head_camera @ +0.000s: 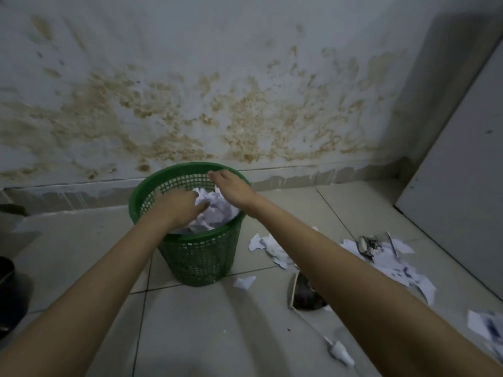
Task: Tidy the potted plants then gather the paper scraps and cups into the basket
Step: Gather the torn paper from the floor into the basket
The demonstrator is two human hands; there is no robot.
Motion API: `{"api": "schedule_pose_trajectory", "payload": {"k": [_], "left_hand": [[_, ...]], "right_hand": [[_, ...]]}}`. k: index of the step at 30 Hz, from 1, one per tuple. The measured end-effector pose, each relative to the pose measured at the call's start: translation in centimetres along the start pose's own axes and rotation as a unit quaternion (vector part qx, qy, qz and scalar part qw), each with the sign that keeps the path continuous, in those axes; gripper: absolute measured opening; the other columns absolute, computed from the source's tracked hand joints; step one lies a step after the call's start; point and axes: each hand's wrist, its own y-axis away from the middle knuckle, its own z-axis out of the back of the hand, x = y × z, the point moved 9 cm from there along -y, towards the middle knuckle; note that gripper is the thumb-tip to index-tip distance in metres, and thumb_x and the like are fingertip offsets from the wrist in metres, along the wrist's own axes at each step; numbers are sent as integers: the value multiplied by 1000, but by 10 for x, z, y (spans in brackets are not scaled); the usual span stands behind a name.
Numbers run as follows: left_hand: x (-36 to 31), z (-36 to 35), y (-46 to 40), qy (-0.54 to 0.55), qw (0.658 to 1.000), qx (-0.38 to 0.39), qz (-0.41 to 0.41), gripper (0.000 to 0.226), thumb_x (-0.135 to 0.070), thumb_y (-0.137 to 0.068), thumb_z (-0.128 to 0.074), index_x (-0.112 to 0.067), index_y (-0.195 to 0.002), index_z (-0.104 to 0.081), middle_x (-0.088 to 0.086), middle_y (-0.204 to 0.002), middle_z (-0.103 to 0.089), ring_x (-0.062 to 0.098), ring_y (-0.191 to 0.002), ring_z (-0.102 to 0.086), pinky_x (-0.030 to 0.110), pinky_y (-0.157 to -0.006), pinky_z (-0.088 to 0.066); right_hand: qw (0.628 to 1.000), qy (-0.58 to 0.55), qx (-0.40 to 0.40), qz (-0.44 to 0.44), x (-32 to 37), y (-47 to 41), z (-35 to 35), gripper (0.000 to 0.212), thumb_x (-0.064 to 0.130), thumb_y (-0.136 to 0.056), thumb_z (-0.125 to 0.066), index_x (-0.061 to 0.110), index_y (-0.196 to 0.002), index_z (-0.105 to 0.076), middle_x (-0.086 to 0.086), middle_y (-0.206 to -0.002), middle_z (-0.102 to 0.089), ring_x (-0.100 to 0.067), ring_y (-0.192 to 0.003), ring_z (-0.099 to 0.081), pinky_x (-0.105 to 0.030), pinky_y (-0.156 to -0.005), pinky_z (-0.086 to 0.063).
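**A:** so where's everything sitting right now?

**B:** green basket (200, 257) is on the tiled floor (217, 336) right up against the stained wall (217, 91). Crumpled white paper (215, 213) is already piled inside it. The left hand (178, 206) is down in the basket, fingers curled into that paper wad. The right hand (231, 190) hovers over the far rim, fingers loose and straight, nothing in it.

**A:** and the rest of the mess?

**B:** paper scraps (394, 265) are scattered on the floor to the right of the basket, with a clear plastic cup (371, 244) lying on its side among them. One small scrap (245, 282) sits just beside the basket's base.
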Motion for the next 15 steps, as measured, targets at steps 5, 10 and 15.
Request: {"api": "schedule_pose_trajectory", "payload": {"k": [5, 10, 15], "left_hand": [[-55, 40, 14, 75, 989, -118, -51, 44, -40, -96, -40, -9, -121, -59, 16, -124, -58, 31, -110, -55, 46, -99, -43], [-133, 47, 18, 97, 981, -145, -90, 37, -32, -96, -42, -5, -110, -62, 19, -114, -60, 33, -100, -57, 36, -87, -43], [-190, 7, 0, 76, 992, -30, -96, 37, -33, -96, -42, -7, -116, -60, 17, -121, -58, 31, -106, -56, 35, -90, -44]], "right_hand": [[999, -9, -46, -13, -23, 35, 72, 48, 37, -101, -27, 7, -131, -48, -14, -137, -48, -24, -113, -49, -34, -95, -37], [992, 5, -47, -117, -99, 80, 160, 52, 47, -98, -28, 10, -129, -48, -13, -132, -50, -27, -117, -48, -42, -103, -39], [980, 6, -71, -185, -175, 119, 234, 53, 44, -99, -26, 5, -129, -46, -18, -130, -51, -34, -119, -48, -44, -101, -39]]}}
